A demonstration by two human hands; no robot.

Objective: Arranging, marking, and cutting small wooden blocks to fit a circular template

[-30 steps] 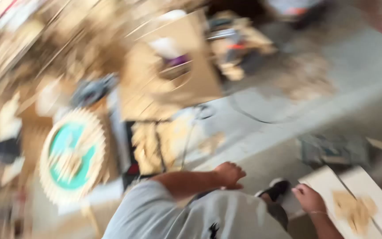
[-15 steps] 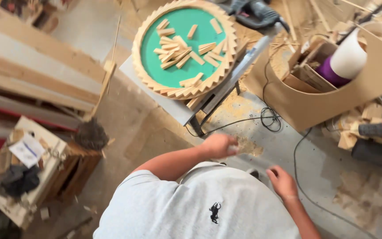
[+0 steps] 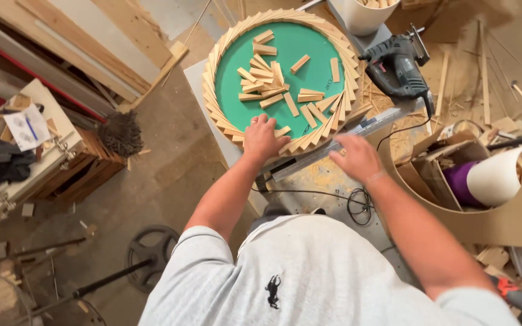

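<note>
At nine o'clock of the bench: crate [image 3: 61,163] with clutter. Centre — green round disc [image 3: 285,66] ringed with overlapping wood slats [image 3: 228,121], loose blocks on top. Left hand [image 3: 262,137], fingers spread, presses the ring at six o'clock; right hand [image 3: 357,158], fingers loosely apart, over the metal rail [image 3: 327,151] — slat-fitting step, careful alignment needed. At two o'clock: jigsaw [image 3: 397,69]

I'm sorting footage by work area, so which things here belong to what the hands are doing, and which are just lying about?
In hand:
- left hand on the ring of wooden slats
- green round board
- loose wood blocks
- right hand over the metal bar

Lying about:
- jigsaw
- brush
- wooden crate
- purple roll
- white bucket
</note>
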